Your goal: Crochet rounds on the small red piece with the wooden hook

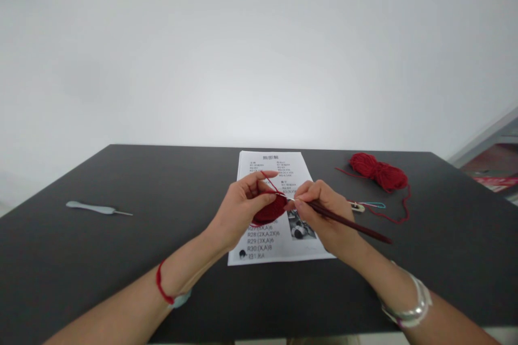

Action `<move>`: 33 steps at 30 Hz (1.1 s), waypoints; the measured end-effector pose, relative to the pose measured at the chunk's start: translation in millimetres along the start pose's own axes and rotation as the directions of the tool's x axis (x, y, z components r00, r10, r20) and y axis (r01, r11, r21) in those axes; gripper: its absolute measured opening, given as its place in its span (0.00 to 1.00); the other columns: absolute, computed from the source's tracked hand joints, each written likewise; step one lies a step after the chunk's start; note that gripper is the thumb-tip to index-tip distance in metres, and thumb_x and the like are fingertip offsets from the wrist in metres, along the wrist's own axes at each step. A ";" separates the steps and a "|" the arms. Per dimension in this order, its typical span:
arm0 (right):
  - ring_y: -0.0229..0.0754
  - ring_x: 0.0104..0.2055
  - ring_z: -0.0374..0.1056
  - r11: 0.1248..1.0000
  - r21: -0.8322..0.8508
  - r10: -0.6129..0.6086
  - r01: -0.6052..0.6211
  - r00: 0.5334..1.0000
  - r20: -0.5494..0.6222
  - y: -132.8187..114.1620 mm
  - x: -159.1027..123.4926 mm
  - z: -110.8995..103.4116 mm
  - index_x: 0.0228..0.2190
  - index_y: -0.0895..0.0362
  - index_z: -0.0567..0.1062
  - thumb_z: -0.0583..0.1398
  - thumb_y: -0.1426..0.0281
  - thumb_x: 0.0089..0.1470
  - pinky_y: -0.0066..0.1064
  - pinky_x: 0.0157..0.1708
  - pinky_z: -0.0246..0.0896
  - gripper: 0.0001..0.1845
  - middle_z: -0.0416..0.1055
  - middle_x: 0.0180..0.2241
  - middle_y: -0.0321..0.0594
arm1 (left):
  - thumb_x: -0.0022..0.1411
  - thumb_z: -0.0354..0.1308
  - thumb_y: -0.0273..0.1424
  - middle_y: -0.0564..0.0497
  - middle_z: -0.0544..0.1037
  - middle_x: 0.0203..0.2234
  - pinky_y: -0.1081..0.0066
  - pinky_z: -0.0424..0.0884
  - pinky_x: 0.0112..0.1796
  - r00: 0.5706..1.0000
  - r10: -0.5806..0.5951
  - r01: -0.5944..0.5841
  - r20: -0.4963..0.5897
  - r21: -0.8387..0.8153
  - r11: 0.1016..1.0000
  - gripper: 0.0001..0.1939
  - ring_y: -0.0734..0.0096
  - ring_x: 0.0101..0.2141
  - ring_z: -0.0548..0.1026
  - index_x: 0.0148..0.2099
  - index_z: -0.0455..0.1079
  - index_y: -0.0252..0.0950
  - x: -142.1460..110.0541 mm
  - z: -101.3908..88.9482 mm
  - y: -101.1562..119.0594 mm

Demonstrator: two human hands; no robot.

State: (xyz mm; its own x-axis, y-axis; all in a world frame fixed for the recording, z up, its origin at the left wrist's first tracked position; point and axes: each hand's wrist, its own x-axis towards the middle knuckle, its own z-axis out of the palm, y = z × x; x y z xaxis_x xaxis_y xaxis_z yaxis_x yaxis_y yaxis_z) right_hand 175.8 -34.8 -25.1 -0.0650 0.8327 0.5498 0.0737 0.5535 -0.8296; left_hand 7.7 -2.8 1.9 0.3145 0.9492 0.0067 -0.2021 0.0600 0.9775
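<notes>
As the head camera looks down on a dark table (121, 259), the left hand (238, 210) and right hand (319, 210) meet above a printed pattern sheet (275, 164). The left fingers (253, 186) curl closed, pinching a small round red crochet piece (272, 210), with a strand of yarn (270, 183) pulled taut above it. The right fingers (311, 194) grip a long dark hook (348, 222) like a pencil, its tip at the piece's edge. A red yarn skein (378, 172) lies far right; a pale blue-handled hook (97, 208) lies far left.
</notes>
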 end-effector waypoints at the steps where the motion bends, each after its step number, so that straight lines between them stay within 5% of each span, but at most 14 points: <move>1: 0.36 0.25 0.67 1.000 -0.020 -0.002 0.002 1.000 0.002 0.1 -0.5 0.1 0.27 0.52 0.66 0.59 0.73 0.57 0.28 0.22 0.56 0.08 0.67 0.27 0.33 | 0.48 0.66 0.25 0.57 0.73 0.22 0.76 0.63 0.27 1.000 -0.001 0.001 -0.003 0.004 1.000 0.18 0.76 0.24 0.70 0.44 0.73 0.33 -0.3 0.3 0.3; 9: 0.37 0.25 0.67 0.988 0.153 0.022 -0.023 1.000 0.010 4.3 2.2 -2.3 0.27 0.53 0.68 0.60 0.73 0.56 0.31 0.26 0.64 0.08 0.65 0.23 0.31 | 0.48 0.64 0.24 0.57 0.74 0.23 0.76 0.65 0.28 1.000 0.006 -0.005 -0.015 0.004 1.000 0.19 0.77 0.25 0.70 0.46 0.72 0.32 -1.9 2.2 2.7; 21: 0.34 0.22 0.61 0.984 0.178 0.032 -0.023 0.998 -0.051 7.0 -0.6 0.6 0.27 0.53 0.68 0.62 0.69 0.57 0.29 0.21 0.58 0.08 0.67 0.25 0.32 | 0.48 0.65 0.25 0.57 0.72 0.23 0.75 0.65 0.30 0.999 0.015 -0.015 -0.046 -0.005 1.000 0.20 0.76 0.26 0.70 0.46 0.72 0.32 -3.1 4.9 1.5; 27: 0.35 0.22 0.61 0.992 -0.099 -0.082 0.078 0.996 -0.039 2.1 -1.6 3.2 0.27 0.52 0.66 0.59 0.74 0.56 0.28 0.20 0.56 0.09 0.67 0.26 0.33 | 0.47 0.65 0.25 0.57 0.72 0.23 0.75 0.65 0.28 0.996 0.007 -0.007 -0.084 0.001 1.000 0.20 0.76 0.25 0.69 0.45 0.73 0.33 -4.3 6.5 0.9; 33: 0.37 0.28 0.67 0.853 -0.402 -0.315 0.332 0.943 0.109 12.2 -8.9 9.3 0.32 0.51 0.66 0.56 0.79 0.57 0.28 0.28 0.63 0.10 0.69 0.29 0.35 | 0.49 0.64 0.26 0.59 0.71 0.22 0.74 0.67 0.29 0.990 0.018 -0.016 -0.142 0.019 1.000 0.17 0.75 0.25 0.69 0.44 0.73 0.35 -9.1 13.4 -4.2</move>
State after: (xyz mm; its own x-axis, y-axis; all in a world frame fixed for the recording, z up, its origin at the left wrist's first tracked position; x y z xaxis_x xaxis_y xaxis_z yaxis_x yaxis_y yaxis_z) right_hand 168.0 -35.6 -41.1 -0.1933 0.6094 0.7689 0.4414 0.7539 -0.4866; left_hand 18.1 -15.8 0.6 0.1760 0.9844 -0.0052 -0.1892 0.0390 0.9812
